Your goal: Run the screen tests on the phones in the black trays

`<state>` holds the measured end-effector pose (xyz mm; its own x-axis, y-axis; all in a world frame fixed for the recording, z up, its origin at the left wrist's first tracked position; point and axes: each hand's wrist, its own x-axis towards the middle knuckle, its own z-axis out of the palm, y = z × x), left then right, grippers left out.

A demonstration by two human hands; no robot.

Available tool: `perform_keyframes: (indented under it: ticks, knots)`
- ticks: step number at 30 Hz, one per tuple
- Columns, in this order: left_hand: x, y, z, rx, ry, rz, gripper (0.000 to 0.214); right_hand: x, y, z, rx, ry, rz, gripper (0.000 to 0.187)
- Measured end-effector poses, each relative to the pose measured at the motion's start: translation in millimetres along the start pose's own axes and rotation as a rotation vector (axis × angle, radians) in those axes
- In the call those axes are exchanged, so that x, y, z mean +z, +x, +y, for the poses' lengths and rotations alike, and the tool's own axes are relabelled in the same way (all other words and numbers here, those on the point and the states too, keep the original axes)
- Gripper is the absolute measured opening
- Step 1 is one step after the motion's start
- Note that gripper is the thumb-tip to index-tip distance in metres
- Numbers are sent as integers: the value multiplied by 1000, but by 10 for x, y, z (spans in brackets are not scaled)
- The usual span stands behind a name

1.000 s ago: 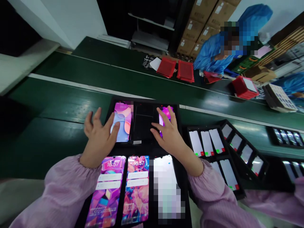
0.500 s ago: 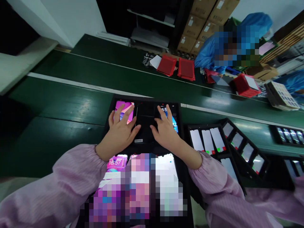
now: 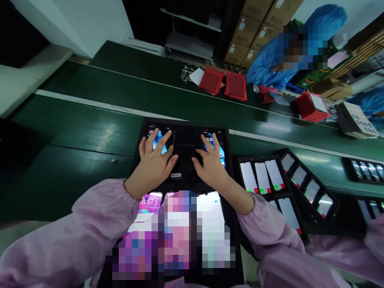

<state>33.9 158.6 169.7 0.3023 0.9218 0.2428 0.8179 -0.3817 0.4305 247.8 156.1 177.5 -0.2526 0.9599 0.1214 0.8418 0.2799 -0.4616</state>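
Observation:
A black tray (image 3: 184, 162) of phones lies in front of me on the green bench. Over the lit phone (image 3: 157, 140) at its far left, my left hand (image 3: 152, 160) spreads its fingers, covering part of a blue picture. My right hand (image 3: 211, 160) is likewise spread over the far-right phone (image 3: 220, 150), which shows a clock and a blue picture. Whether the fingertips touch the glass I cannot tell. Nearer to me in the tray are several lit phones, among them a pink-purple one (image 3: 151, 204) and a white-screened one (image 3: 210, 204), partly blurred out.
To the right are more black trays (image 3: 289, 172) with white-screened phones, one tray lying askew. Stacked red sheets (image 3: 211, 81) and a red pile (image 3: 312, 107) lie across the bench, where a person in blue (image 3: 270, 60) works. Another pink sleeve (image 3: 336, 256) shows at lower right.
Under my left hand, the phone's screen has gone from a pink picture to a dark screen with a blue one. Both hands stay nearly in place, fingers still spread.

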Motion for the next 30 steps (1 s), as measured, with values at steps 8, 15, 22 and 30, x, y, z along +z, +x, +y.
perform_keyframes:
  ticks: [8, 15, 22, 30]
  knots:
    - [3, -2, -2, -12, -19, -11, 43, 15, 2, 18, -11, -8, 14, 32]
    - [-4, 12, 26, -26, -15, -17, 45, -47, -1, -9, -23, -44, 32, 33]
    - [-222, -130, -71, -100, -86, 266, 44, -118, -19, -67, -323, -53, -10, 21]
    - [-200, -203, -251, -214, -19, 93, 52, -313, -56, 121, -162, -43, 297, 31]
